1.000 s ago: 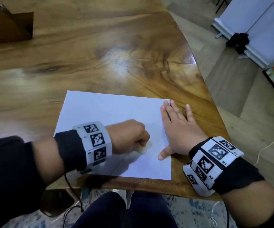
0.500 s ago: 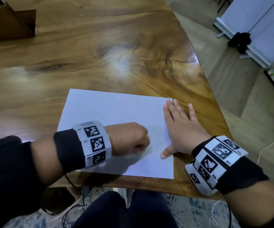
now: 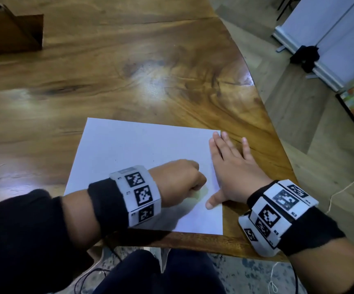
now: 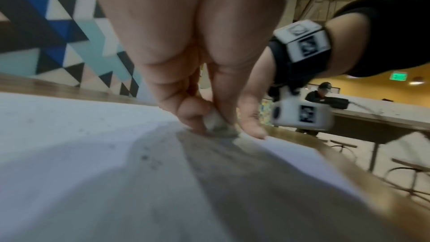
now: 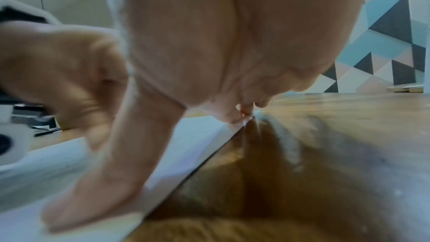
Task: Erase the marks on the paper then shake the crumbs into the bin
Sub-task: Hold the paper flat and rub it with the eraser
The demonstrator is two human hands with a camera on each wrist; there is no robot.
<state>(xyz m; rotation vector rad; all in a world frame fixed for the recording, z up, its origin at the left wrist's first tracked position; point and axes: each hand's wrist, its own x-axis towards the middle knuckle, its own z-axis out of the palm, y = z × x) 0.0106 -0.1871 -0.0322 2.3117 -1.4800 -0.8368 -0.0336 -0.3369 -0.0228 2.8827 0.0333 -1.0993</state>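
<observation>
The left hand [image 3: 178, 181] pinches an eraser [image 4: 215, 121] against the paper [image 3: 133, 145]; only the left wrist view shows this grip. The right hand [image 3: 233, 175] lies flat, fingers straight, across the paper's right edge on the table [image 3: 108, 81].

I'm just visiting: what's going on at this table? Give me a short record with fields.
surface: wooden table
paper: white sheet flat by the table's near edge
left hand: pinches a small eraser against the sheet
right hand: flat, fingers straight, pressing on the sheet's right edge
crumbs: small dark specks on the sheet
bin: not clearly in view
</observation>
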